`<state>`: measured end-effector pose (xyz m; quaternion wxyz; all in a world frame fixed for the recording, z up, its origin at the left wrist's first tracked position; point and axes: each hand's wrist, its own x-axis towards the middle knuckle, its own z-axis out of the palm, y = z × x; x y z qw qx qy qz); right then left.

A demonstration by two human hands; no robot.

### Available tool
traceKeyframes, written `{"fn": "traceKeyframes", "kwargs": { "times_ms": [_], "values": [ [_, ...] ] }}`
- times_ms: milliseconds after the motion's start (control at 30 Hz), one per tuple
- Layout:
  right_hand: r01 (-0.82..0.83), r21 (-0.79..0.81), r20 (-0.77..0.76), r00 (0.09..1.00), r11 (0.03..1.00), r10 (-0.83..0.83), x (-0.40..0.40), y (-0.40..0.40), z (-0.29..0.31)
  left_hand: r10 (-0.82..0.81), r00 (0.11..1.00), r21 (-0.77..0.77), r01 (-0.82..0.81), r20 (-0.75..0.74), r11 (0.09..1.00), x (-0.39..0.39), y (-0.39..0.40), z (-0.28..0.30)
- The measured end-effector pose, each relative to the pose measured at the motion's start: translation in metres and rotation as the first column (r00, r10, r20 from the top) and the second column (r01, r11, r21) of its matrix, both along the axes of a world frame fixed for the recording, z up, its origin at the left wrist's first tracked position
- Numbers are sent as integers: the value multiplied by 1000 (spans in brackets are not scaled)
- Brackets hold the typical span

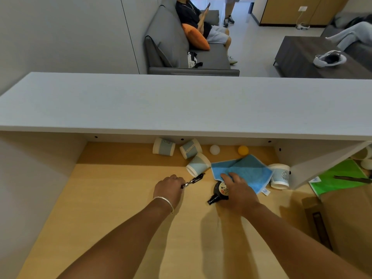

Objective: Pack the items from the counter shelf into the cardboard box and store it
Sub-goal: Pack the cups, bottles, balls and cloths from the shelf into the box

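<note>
Both arms reach into the shelf [112, 198] under the white counter [181, 103]. Left hand [168, 191]: fingers curled round the near end of a dark pen [193, 180], whose far end points toward a tipped cup [198, 163]. Right hand [238, 191]: laid over a small black bottle [218, 195] lying on its side, fingertips reaching onto the near edge of the blue cloth [244, 171]; cannot tell whether the fingers grip either one. Two more cups [164, 147] [190, 148] lie on their sides at the back; a fourth cup [280, 176] lies just right of the cloth, touching it. White ball [214, 149] and orange ball [243, 150] sit near the back wall, apart from each other. Box [346, 218] stands at lower right, outside the shelf, with a green cloth [338, 178] by its far edge.
</note>
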<state>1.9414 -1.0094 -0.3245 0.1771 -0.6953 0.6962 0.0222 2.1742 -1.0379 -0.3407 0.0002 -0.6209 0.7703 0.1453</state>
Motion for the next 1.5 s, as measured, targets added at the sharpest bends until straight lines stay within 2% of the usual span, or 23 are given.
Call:
{"fn": "traceKeyframes", "kwargs": {
  "times_ms": [467, 667, 867, 1067, 1300, 1500],
  "values": [
    [32, -68, 34, 999, 997, -30, -3, 21, 17, -1, 997, 15, 3, -77, 1000, -9, 19, 24],
    [106, -36, 96, 990, 994, -102, -13, 53, 66, -54, 987, -88, 41, -154, 995, -24, 36, 64],
    [177, -86, 89, 981, 980, -170, -45, 94, 139, -167, 954, -213, 114, -250, 970, -59, 49, 114],
    [259, -233, 82, 966, 937, -246, -91, 149, 209, -314, 896, -315, 213, -315, 925, -125, 60, 160],
    [386, -402, 103, 920, 830, -378, -147, 222, 268, -541, 760, -454, 363, -361, 814, -215, 93, 218],
    [506, -379, 45, 846, 775, -531, -188, 272, 276, -625, 683, -459, 449, -377, 767, -271, 124, 227]
  ]
}}
